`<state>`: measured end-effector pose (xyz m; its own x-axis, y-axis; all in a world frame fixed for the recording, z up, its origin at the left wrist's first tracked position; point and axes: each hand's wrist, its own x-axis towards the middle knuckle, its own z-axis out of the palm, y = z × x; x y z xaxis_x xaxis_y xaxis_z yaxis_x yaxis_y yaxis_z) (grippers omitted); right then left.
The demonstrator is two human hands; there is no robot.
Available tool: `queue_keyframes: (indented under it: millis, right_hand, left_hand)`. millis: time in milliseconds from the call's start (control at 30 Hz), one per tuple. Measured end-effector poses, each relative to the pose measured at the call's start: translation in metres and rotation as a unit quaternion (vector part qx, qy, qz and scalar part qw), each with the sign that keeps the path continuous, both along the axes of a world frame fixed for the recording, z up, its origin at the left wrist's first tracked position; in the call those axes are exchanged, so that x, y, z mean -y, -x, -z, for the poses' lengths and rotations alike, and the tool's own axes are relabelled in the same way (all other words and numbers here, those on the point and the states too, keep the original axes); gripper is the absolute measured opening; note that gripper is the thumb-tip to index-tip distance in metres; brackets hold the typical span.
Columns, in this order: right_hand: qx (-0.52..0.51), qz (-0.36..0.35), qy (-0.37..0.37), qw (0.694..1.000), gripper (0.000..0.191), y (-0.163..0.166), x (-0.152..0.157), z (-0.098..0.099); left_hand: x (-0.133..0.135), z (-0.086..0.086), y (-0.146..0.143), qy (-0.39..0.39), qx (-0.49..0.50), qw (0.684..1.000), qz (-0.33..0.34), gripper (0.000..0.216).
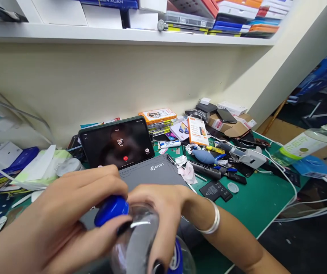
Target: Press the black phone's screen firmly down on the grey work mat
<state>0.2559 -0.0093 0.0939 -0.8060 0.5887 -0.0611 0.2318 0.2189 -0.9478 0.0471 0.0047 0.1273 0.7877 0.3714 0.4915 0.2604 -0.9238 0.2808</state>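
Note:
Close to the camera, a clear plastic bottle [140,243] with a blue cap [111,209] lies tilted across the bottom of the view. My left hand [66,213] has its fingers closed round the blue cap. My right hand [157,205], with a silver bangle on the wrist, is wrapped round the bottle's neck and shoulder. Behind the hands lies a grey work mat [154,173], and a tablet [116,142] leans upright showing a call screen.
The green desk [255,201] holds a cluttered heap: an orange box [197,130], stacked packs [157,118], a blue air blower [204,156], a black battery [216,190], white cables [309,209]. Another bottle [306,144] stands at right. A shelf [123,34] runs overhead.

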Motion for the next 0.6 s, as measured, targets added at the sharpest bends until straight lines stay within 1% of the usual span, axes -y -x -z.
queue_keyframes:
  millis: [67, 100, 133, 167, 200, 233, 267, 300, 333, 400, 467, 533, 600]
  right_hand:
    - [0.011, 0.062, -0.036, 0.997, 0.047, -0.007, 0.014, -0.010]
    - [0.034, 0.139, -0.095, 0.985, 0.050, -0.008, 0.022, -0.013]
    - [0.067, 0.223, -0.167, 0.958, 0.052, -0.008, 0.030, -0.014]
    - [0.107, 0.288, -0.239, 0.921, 0.051, -0.006, 0.037, -0.014]
    - [0.144, 0.335, -0.308, 0.879, 0.046, -0.004, 0.044, -0.012]
    - [0.168, 0.358, -0.358, 0.846, 0.042, -0.002, 0.049, -0.010]
    - [0.181, 0.363, -0.390, 0.827, 0.039, 0.000, 0.053, -0.008]
    - [0.179, 0.356, -0.408, 0.822, 0.037, 0.001, 0.056, -0.006]
    - [0.167, 0.340, -0.412, 0.828, 0.038, 0.001, 0.058, -0.005]
    - [0.131, 0.299, -0.404, 0.854, 0.046, -0.002, 0.059, -0.006]
    - [0.104, 0.253, -0.393, 0.878, 0.050, -0.008, 0.057, -0.008]
    - [0.082, 0.202, -0.346, 0.912, 0.042, -0.013, 0.050, -0.009]
    - [0.034, 0.106, -0.279, 0.954, 0.033, -0.016, 0.040, -0.006]
  left_hand:
    - [-0.005, -0.001, -0.009, -0.006, 0.002, 1.000, -0.006, 0.024]
    - [-0.006, 0.000, -0.012, -0.009, -0.007, 1.000, -0.017, 0.029]
    - [-0.007, 0.001, -0.016, -0.020, -0.010, 0.999, -0.038, 0.032]
    - [-0.007, 0.002, -0.019, -0.035, -0.006, 0.997, -0.063, 0.035]
    - [-0.005, 0.004, -0.022, -0.044, -0.007, 0.995, -0.086, 0.037]
    - [-0.004, 0.005, -0.025, -0.047, -0.007, 0.994, -0.100, 0.037]
    - [-0.002, 0.006, -0.027, -0.046, 0.001, 0.994, -0.104, 0.038]
    - [0.000, 0.006, -0.029, -0.043, 0.015, 0.994, -0.100, 0.039]
    - [0.002, 0.005, -0.030, -0.040, 0.028, 0.995, -0.084, 0.039]
    - [0.006, 0.002, -0.032, -0.038, 0.055, 0.997, -0.046, 0.036]
    - [0.010, -0.002, -0.033, -0.029, 0.072, 0.996, -0.030, 0.032]
    - [0.014, -0.002, -0.032, -0.017, 0.091, 0.996, -0.003, 0.031]
    - [0.018, 0.001, -0.030, -0.010, 0.101, 0.994, 0.029, 0.031]
